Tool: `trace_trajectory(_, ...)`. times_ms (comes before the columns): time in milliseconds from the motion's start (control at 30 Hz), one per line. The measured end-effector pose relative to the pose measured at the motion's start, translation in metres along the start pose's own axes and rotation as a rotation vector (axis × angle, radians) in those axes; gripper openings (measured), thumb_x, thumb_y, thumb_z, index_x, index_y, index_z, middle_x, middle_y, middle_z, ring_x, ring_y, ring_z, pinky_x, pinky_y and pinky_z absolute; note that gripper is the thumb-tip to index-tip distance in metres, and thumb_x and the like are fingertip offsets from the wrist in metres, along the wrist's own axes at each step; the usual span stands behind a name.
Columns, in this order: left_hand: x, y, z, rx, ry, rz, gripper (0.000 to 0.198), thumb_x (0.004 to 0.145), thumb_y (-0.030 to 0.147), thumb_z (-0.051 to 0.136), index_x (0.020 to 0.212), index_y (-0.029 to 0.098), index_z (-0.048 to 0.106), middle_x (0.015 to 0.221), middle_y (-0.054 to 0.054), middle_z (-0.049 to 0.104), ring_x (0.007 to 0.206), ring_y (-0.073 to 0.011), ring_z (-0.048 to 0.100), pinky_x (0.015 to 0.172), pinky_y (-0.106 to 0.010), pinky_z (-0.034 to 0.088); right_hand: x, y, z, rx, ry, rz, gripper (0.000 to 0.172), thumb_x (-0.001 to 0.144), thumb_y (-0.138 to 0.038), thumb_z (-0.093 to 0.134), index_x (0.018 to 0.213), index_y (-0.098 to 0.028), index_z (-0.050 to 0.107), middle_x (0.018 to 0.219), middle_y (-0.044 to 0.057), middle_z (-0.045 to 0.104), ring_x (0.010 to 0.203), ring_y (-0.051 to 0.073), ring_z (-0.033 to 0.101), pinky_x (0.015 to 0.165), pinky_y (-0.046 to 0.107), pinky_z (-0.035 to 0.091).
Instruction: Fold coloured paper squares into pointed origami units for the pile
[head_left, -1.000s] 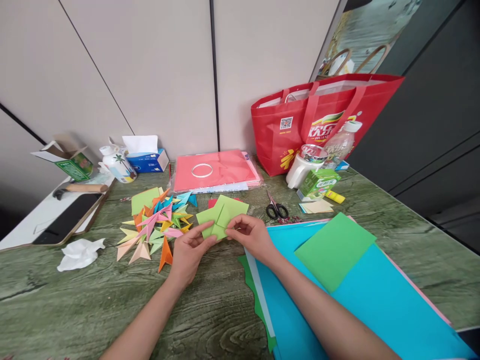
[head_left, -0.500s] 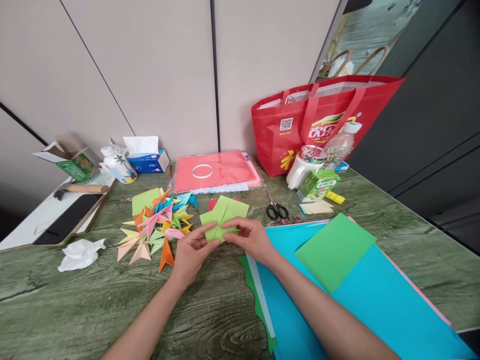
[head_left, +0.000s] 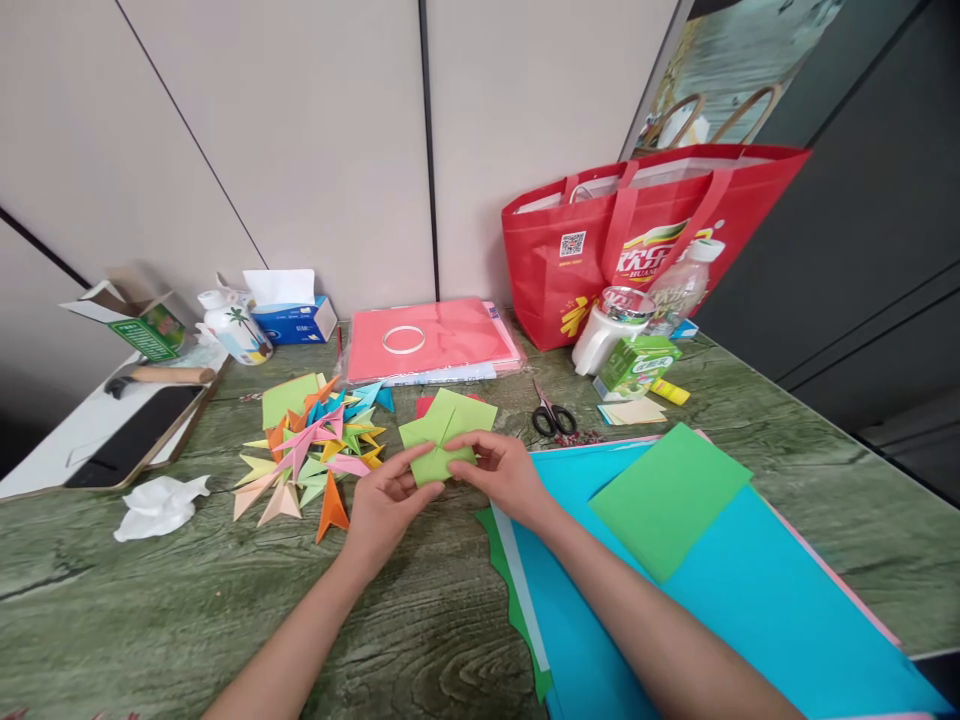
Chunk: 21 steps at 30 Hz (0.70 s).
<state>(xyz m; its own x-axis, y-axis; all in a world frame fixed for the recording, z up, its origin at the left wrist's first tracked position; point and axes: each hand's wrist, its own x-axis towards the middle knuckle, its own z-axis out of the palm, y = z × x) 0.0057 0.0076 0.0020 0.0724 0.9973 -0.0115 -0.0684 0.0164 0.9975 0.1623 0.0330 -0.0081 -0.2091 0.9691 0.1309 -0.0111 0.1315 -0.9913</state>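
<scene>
Fingers (head_left: 409, 459) pinched narrow, left hand (head_left: 377, 510) and right hand (head_left: 514, 480) hold the folded lime paper (head_left: 441, 428) between them, over the table (head_left: 187, 610) (light, probably easily creased); its edges look the safest grip.

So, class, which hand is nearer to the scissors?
Right: the right hand is close in front of the scissors, slightly left; the left hand is farther left, beside the folded-paper pile.
</scene>
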Motion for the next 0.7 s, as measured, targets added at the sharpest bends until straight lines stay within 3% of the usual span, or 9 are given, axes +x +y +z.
trace_trajectory(433, -0.0045, 0.0066, 0.0077, -0.107, -0.053, -0.054, 0.049, 0.059, 0.019, 0.071, 0.106, 0.016, 0.057, 0.091, -0.006, 0.069, 0.088, -0.0237, 0.063, 0.085, -0.037, 0.047, 0.0027, -0.0024, -0.0046, 0.038, 0.037, -0.038, 0.020, 0.065, -0.024, 0.065, 0.083, -0.017, 0.063, 0.080, 0.003, 0.063, 0.073, 0.015, 0.056, 0.065, 0.026, 0.046)
trace_trajectory(700, -0.0028, 0.0037, 0.0046, 0.021, 0.045, 0.005, 0.043, 0.060, 0.026, 0.071, 0.101, 0.017, 0.062, 0.086, -0.006, 0.070, 0.083, -0.0219, 0.064, 0.078, -0.033, 0.050, 0.0010, -0.0050, -0.0043, 0.008, -0.010, -0.036, 0.021, 0.066, -0.026, 0.064, 0.086, -0.018, 0.064, 0.077, 0.002, 0.062, 0.069, 0.014, 0.055, 0.061, 0.025, 0.045)
